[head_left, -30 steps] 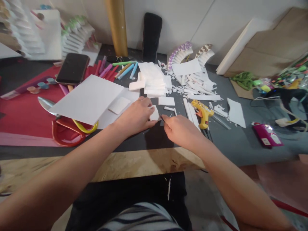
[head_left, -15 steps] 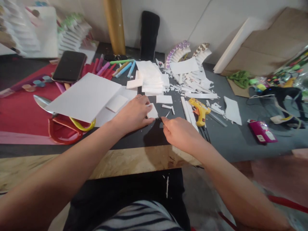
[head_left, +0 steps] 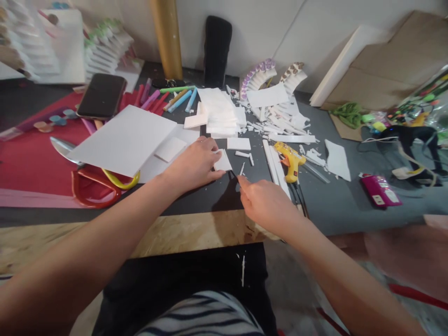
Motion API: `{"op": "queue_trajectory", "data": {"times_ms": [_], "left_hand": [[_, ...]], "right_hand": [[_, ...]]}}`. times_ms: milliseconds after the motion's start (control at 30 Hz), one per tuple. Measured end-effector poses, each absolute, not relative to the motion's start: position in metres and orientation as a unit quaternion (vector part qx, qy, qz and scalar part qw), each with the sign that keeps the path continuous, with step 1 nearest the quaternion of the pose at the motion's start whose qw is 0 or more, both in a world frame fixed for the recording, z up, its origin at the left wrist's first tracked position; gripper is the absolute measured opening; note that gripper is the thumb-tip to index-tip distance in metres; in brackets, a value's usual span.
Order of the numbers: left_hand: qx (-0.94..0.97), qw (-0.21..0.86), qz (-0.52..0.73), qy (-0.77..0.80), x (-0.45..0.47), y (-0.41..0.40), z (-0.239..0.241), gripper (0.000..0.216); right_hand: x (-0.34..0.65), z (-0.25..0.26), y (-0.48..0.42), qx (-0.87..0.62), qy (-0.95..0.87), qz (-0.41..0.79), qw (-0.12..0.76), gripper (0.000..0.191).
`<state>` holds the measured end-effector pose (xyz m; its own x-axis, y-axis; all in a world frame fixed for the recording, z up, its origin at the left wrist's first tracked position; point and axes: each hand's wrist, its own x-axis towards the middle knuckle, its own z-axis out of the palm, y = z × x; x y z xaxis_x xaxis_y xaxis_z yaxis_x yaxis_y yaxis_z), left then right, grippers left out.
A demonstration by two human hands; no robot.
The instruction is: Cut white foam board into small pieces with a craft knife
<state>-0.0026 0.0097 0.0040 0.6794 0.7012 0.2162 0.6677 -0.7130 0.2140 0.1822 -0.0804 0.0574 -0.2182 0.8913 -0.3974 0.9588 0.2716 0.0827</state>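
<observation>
My left hand grips a small white foam board piece at its left side, thumb in front and fingers behind, pressing it to the dark tabletop. In my right hand is a thin dark craft knife, its handle mostly hidden in the closed fingers. The tip of the blade meets the piece's lower right corner. Just behind lie a white rectangle and narrow offcuts. Left of my left hand, another small white piece rests on larger white sheets.
A yellow glue gun and white strips lie right of my hands. Red-handled scissors and a phone are at the left. Stacked white pieces and scraps fill the back. A pink box sits far right.
My right hand has drawn slightly right and toward me with the knife, showing more of the blade. My left hand stays on the foam board piece. A thin offcut near the blade has shifted slightly.
</observation>
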Motion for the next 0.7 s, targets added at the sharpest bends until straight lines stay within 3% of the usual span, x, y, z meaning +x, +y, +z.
{"op": "queue_trajectory", "data": {"times_ms": [467,700], "left_hand": [[0.915,0.050,0.135,0.376,-0.002,0.010,0.005,0.028],[0.907,0.073,0.168,0.379,-0.004,0.010,0.000,0.029]], "right_hand": [[0.180,0.057,-0.087,0.594,0.774,-0.075,0.207,0.057],[0.200,0.068,-0.083,0.628,0.758,-0.126,0.124,0.046]]}}
